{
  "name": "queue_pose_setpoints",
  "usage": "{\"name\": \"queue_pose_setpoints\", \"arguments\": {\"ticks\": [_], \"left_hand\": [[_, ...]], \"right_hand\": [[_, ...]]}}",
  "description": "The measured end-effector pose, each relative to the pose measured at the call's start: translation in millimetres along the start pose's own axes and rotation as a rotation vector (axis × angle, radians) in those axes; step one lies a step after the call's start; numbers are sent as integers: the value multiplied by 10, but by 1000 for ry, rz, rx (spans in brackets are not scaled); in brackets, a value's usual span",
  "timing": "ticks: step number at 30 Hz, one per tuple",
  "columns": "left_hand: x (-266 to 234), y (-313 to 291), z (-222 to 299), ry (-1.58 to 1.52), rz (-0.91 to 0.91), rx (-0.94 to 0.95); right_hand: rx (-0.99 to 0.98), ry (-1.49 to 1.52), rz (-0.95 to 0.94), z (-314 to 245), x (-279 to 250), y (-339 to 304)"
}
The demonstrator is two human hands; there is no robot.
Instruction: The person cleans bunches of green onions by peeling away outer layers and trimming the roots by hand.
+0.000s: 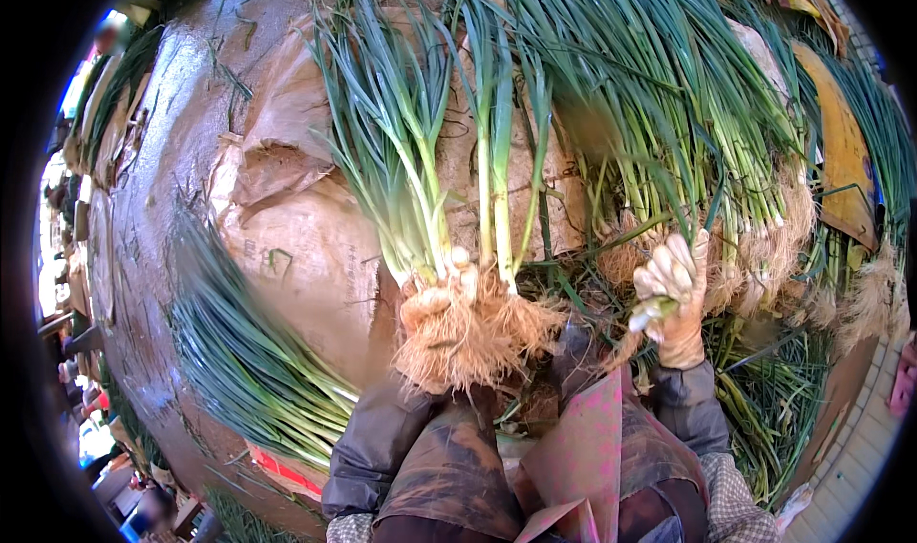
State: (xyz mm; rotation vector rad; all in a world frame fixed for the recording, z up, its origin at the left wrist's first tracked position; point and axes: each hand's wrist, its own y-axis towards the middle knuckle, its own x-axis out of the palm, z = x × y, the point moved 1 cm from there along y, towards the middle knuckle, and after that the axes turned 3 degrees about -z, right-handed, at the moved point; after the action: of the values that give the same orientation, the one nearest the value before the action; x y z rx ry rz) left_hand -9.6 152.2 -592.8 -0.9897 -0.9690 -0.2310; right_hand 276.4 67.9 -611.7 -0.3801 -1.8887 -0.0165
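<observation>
Green onion stalks with tangled tan roots are filling the view, lying on brown sacking spread over wet ground. The left hand (441, 290), in a pale glove, is clamping a small bunch of green onions (449, 190) just above its root clump (473, 338), the leaves fanning away toward the far side. The right hand (673, 299), also gloved, is closing around a single stalk (650, 316) at the near edge of a large heap of onions (669, 113) on the right.

To do this well, it would help to be gripping low at the white necks, keeping root ends level so the bunch stays even.

A flat yellow-orange board (841, 147) is lying at the far right. A red and white carton edge (287, 471) is showing near left, beside another bundle of leaves (239, 352). Pink patterned fabric (583, 447) is covering the person's lap.
</observation>
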Motion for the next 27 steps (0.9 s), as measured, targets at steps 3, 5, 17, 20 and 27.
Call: {"name": "queue_pose_setpoints", "arguments": {"ticks": [3,5,17,20,27], "left_hand": [[22,-1,-29,47,-33,-13],[-6,20,-72,56,-38,-34],[-71,150,-140,102,71,-227],[-138,205,-102,148,-9,-140],[-104,-189,129,-6,-146,-26]], "right_hand": [[126,-350,97,171,275,218],[383,-806,-57,339,760,463],[736,-1344,-278,973,670,411],[464,-886,154,333,561,-102],[461,-1780,1011,-1646,-132,-2495]]}}
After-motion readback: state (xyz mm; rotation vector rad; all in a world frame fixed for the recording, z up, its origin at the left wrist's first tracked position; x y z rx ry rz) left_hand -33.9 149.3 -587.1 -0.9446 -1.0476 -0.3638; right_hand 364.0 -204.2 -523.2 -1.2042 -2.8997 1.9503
